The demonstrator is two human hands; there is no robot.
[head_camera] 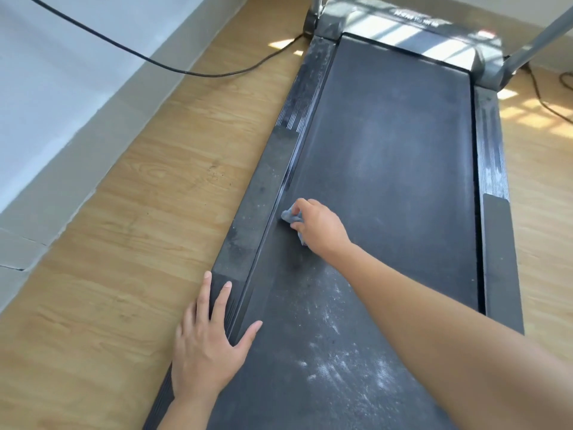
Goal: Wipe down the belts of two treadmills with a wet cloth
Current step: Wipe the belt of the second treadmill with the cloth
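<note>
One treadmill fills the view, its dark grey belt (393, 156) running away from me. White dusty smears lie on the near part of the belt. My right hand (319, 226) grips a small blue-grey cloth (290, 216) and holds it against the belt's left edge, beside the left side rail (263, 193). My left hand (206, 342) rests flat with straight fingers spread over the near end of that rail, thumb on the belt. Only this one treadmill is in view.
Wooden floor (130, 243) lies left of the treadmill, bounded by a grey-white wall (46, 88). A black cable (186, 71) runs across the floor to the treadmill's front. Grey uprights (527, 48) rise at the far end. Another cable lies at the far right.
</note>
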